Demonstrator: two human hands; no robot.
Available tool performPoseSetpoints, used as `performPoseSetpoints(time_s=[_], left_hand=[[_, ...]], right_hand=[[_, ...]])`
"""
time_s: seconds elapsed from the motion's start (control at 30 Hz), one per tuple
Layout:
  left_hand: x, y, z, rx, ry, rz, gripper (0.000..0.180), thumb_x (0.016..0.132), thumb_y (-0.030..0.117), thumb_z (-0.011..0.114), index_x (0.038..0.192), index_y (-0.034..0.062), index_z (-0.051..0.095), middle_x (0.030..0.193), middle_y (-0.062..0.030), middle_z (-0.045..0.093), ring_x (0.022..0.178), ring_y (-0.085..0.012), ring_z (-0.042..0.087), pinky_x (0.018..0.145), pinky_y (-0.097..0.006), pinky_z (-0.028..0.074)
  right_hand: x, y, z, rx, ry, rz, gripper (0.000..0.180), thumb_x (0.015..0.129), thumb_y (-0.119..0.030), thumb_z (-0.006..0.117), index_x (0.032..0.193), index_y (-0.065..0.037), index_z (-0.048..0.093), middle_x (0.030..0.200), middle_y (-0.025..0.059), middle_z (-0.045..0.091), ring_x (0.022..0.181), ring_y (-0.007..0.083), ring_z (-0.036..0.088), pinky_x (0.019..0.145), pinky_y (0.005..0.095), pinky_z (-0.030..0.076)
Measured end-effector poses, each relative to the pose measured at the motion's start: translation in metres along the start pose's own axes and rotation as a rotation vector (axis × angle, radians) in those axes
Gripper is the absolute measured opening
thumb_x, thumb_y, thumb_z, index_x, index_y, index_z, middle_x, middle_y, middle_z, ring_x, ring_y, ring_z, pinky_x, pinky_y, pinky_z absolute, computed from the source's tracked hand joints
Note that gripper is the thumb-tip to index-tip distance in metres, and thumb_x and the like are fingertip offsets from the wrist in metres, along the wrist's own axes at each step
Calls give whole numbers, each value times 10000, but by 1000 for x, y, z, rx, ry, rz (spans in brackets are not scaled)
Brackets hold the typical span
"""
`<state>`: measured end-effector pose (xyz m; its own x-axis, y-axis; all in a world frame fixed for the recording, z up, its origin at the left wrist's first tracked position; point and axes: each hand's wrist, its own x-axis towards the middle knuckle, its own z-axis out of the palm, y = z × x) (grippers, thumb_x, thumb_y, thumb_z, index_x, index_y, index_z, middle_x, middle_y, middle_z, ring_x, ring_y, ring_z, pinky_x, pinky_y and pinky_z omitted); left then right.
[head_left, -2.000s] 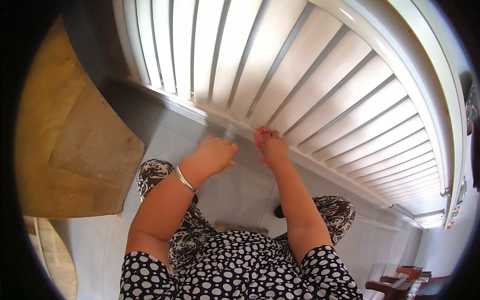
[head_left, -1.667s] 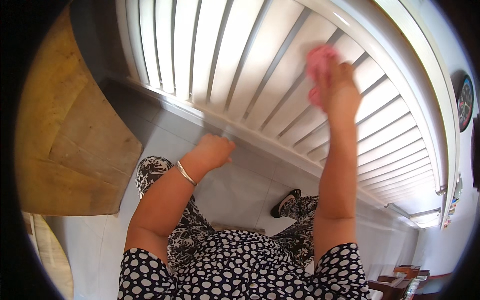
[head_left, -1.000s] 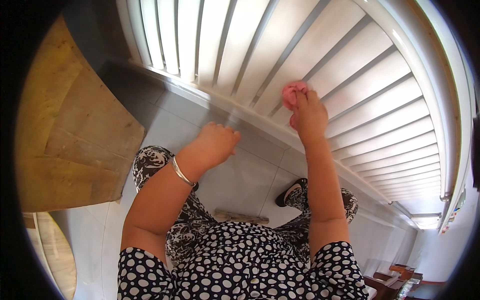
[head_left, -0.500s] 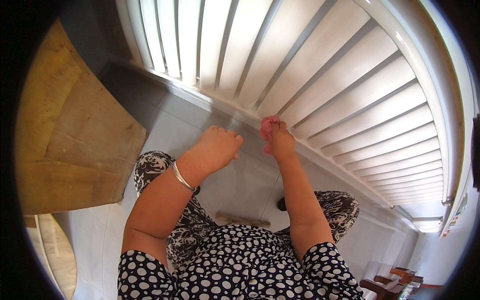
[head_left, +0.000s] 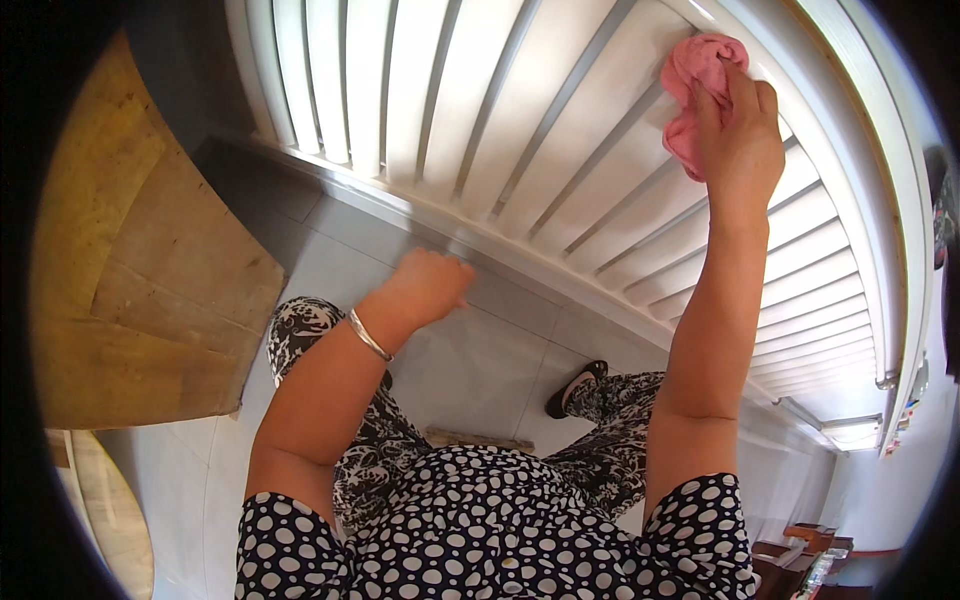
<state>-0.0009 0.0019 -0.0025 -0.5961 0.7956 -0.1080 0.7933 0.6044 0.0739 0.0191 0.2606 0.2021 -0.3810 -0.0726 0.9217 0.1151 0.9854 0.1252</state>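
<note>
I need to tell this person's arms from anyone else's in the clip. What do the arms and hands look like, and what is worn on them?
Both forearms are bare. The left hand has a thin silver bangle at the wrist. The right hand shows no ring, watch or glove. Short sleeves of a dark top with white dots cover the upper arms.

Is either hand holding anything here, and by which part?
The right hand presses a bunched pink cloth against the white slats, gripping its lower right side. The left hand holds nothing.
</note>
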Motion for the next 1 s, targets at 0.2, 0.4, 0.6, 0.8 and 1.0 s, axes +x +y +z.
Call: performPoseSetpoints(time_s=[0.2, 0.4, 0.6, 0.8, 1.0], left_hand=[[1, 2, 3, -25, 16, 7, 300, 784, 314, 673, 931, 71, 576, 876, -92, 626, 855, -282, 624, 734, -396, 482], [-2, -1, 7, -30, 22, -3, 291, 785, 305, 674, 929, 70, 579, 876, -98, 622, 854, -284, 622, 744, -392, 475], [-3, 3, 3, -33, 6, 9, 291, 789, 299, 669, 950, 73, 580, 902, -102, 616, 873, -283, 614, 765, -387, 465], [-3, 4, -5, -39, -11, 1, 300, 791, 301, 664, 973, 78, 577, 913, -96, 610, 894, -275, 604, 779, -379, 454], [-1, 3, -1, -47, 22, 13, 309, 789, 307, 664, 982, 84, 572, 907, -95, 611, 893, -275, 604, 783, -379, 452]], right_hand=[[-33, -12, 29, -66, -182, -27, 206, 809, -248, 618, 934, -88, 583, 1002, 103, 580, 685, 276, 626, 542, 370, 508], [-96, -27, 52, 46, -416, 67, 292, 800, -247, 626, 1050, -111, 560, 1069, 98, 546, 790, 307, 613, 627, 409, 512], [-199, -34, 91, 92, -542, 9, 267, 775, -212, 626, 1009, -97, 565, 1041, 112, 558, 699, 275, 628, 550, 370, 518], [-254, -51, 113, 122, -741, 124, 297, 775, -223, 621, 1032, -87, 559, 1055, 97, 557, 769, 260, 642, 580, 364, 529], [-284, -62, 119, 165, -927, 177, 332, 763, -194, 626, 1068, -87, 546, 1043, 95, 548, 837, 271, 635, 650, 386, 530]])
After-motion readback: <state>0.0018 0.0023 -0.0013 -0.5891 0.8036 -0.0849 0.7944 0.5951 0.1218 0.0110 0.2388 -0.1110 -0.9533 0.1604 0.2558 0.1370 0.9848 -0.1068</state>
